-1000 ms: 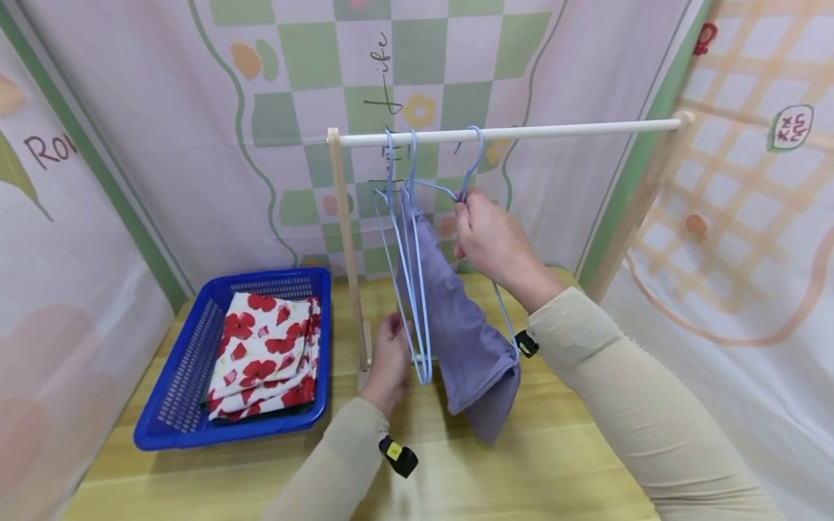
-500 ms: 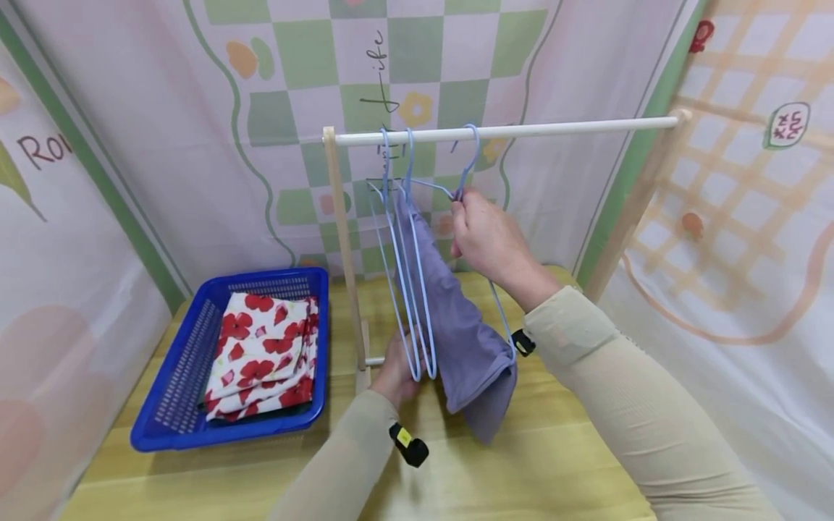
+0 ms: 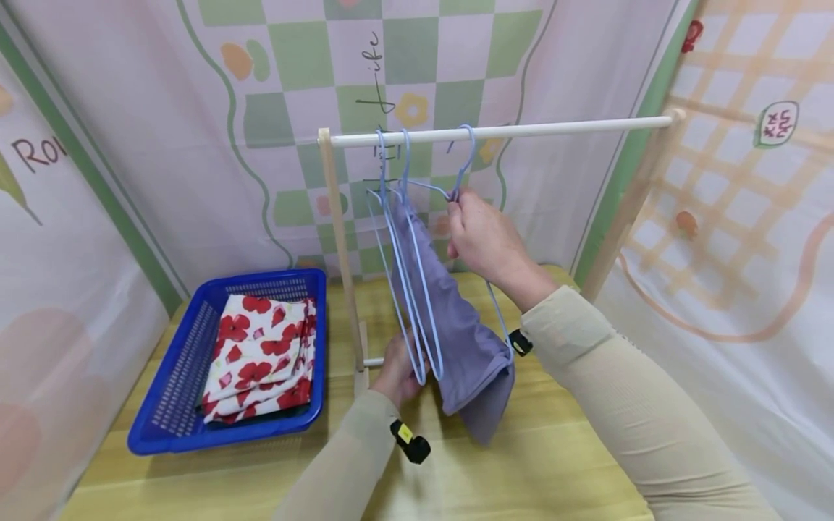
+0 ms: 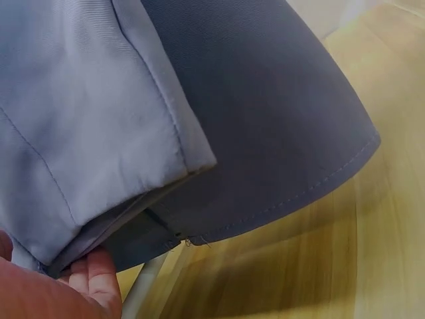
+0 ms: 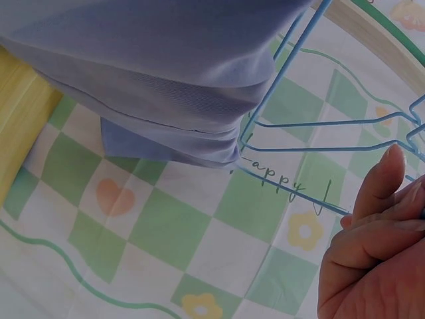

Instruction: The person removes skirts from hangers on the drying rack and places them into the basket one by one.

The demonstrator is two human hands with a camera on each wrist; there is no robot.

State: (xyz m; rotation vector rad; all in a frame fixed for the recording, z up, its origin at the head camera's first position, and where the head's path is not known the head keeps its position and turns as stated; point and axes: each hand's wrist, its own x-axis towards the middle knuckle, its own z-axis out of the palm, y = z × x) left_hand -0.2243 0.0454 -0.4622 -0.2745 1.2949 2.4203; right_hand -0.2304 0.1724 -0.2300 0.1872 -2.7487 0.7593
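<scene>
A blue wire hanger (image 3: 469,155) hooks over the white rail, and my right hand (image 3: 485,235) grips it just below the hook. From this hanger drapes a grey-purple garment (image 3: 449,325), bunched and slanting down to the right. My left hand (image 3: 394,369) is low behind two bare blue hangers (image 3: 381,163), partly hidden by their wires. In the left wrist view, its fingers (image 4: 99,276) curl under the garment's lower edge, with the thumb on the other side. The right wrist view has the right-hand fingers (image 5: 378,199) bent around the hanger wire.
The white rail (image 3: 560,129) runs between wooden uprights, the left one (image 3: 340,239) beside the bare hangers. On the wooden table (image 3: 521,463) at left stands a blue basket (image 3: 146,441) with folded red-flowered white cloth (image 3: 254,362). A patterned curtain (image 3: 300,58) closes the back.
My left hand has moved slightly right, in behind the bare hangers, and these have shifted a little. The right hand keeps its grip on the hanger.
</scene>
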